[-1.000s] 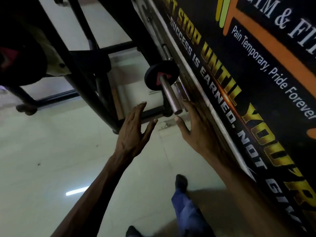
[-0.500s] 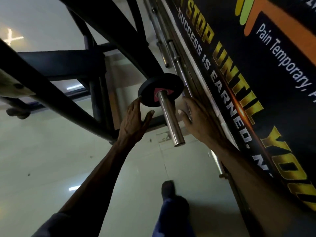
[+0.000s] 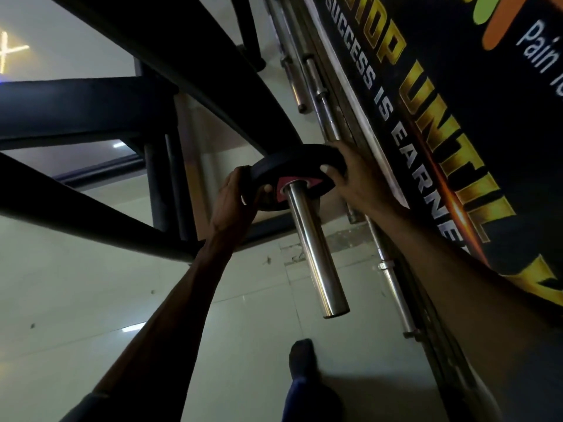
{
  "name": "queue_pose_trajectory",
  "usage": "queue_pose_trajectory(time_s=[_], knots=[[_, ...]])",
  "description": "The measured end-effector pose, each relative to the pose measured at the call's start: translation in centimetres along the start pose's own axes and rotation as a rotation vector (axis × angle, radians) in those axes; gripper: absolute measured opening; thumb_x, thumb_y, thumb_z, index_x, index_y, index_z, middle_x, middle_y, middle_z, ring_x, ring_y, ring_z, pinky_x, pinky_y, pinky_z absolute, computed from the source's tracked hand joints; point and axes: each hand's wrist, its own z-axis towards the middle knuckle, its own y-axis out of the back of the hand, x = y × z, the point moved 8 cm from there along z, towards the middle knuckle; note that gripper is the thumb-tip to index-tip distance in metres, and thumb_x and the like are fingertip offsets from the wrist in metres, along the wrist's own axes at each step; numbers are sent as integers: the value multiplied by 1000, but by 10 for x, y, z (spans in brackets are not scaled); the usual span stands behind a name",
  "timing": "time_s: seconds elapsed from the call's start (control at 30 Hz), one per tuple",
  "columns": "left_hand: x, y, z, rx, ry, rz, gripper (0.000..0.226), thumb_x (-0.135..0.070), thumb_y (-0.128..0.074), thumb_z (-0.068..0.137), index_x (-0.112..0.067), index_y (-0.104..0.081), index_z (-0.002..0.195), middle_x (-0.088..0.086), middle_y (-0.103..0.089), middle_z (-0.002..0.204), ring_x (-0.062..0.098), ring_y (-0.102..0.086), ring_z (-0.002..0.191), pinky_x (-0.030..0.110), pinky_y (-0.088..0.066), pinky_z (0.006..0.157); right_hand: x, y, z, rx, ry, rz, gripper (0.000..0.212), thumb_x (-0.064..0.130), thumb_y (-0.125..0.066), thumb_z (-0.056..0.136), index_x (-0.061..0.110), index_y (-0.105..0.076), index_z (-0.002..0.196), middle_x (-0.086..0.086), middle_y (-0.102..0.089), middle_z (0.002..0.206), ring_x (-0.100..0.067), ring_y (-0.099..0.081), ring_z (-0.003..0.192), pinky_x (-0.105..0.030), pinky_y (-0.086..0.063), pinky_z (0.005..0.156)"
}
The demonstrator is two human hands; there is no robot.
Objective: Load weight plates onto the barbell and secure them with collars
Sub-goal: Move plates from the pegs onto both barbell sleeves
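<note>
Between both hands, left hand [image 3: 233, 205] and right hand [image 3: 355, 178] grip the weight plate [image 3: 292, 164].

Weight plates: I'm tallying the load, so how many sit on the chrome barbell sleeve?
1: a black round plate with a red centre at the sleeve's inner end, gripped by both hands. Any behind it would be hidden.

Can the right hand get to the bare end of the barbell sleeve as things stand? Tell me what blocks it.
Probably yes. The right hand now grips the weight plate, but the barbell sleeve runs bare toward the camera, no collar or other plate on it.
</note>
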Motion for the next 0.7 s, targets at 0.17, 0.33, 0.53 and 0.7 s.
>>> queue_pose_trajectory(time_s=[0.17,0.33,0.53,0.7], knots=[[8,-3,-4,-35,77,-42,33,-30,-69,99,-3,-61,116,12,-70,106,27,-68,94,42,-56,82,1,0,-4,-60,22,7,41,28,-58,105,7,-54,140,-12,-60,138,-26,-56,130,-34,-47,105],[1,-8,-30,-83,109,-30,35,-37,-67,99,-6,-60,114,5,-66,101,13,-63,85,26,-54,74,4,1,-33,-85,21,13,40,22,-58,104,6,-54,141,-12,-59,139,-23,-54,131,-12,-35,99],[-23,-19,-119,-53,167,-14,24,-28,-65,100,-17,-56,119,-10,-61,99,0,-57,82,16,-48,70,7,11,-129,-114,58,20,35,13,-60,102,4,-59,136,-14,-63,132,-23,-57,125,3,-28,98],[-52,-27,-211,-16,170,-11,34,1,-68,89,-2,-61,122,13,-69,108,29,-64,94,42,-54,77,4,17,-223,-96,41,-4,40,-1,-60,95,6,-60,134,-11,-64,132,-21,-58,126,-10,-37,106]])
